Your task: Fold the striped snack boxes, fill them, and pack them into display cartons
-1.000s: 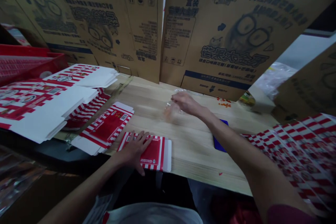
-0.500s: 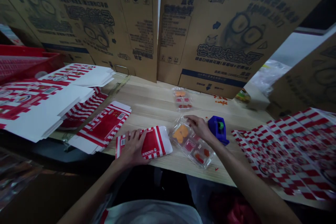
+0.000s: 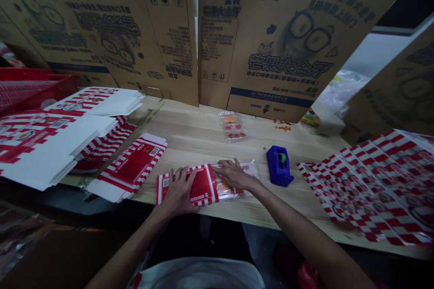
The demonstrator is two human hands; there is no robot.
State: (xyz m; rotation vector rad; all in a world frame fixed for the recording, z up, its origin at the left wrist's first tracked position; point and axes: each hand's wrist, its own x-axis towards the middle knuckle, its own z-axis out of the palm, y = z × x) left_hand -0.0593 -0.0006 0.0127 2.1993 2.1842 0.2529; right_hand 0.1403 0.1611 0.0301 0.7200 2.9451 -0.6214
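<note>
A flat red-and-white striped carton (image 3: 203,184) lies near the table's front edge. My left hand (image 3: 179,192) grips it from above, fingers across the printed face and thumb along the near side. At the carton's right end is a clear plastic candy tray (image 3: 249,170) with orange and red pieces, its left end right at the carton's opening. My right hand (image 3: 233,175) holds this tray from above, fingertips close to the carton's edge. How far the tray reaches inside is hidden. Beyond it lies a second candy tray (image 3: 233,127).
A blue tape dispenser (image 3: 280,165) stands right of my right hand. Flat striped cartons (image 3: 130,167) and white-sided carton stacks (image 3: 50,144) lie left, near a red crate (image 3: 61,88). Striped printed sheets (image 3: 373,185) cover the right side. Large cardboard boxes (image 3: 271,45) wall the back.
My right hand has brought the candy tray leftward and turned it in line with the carton, its end now at the opening. My left hand stays on the carton, which has shifted slightly.
</note>
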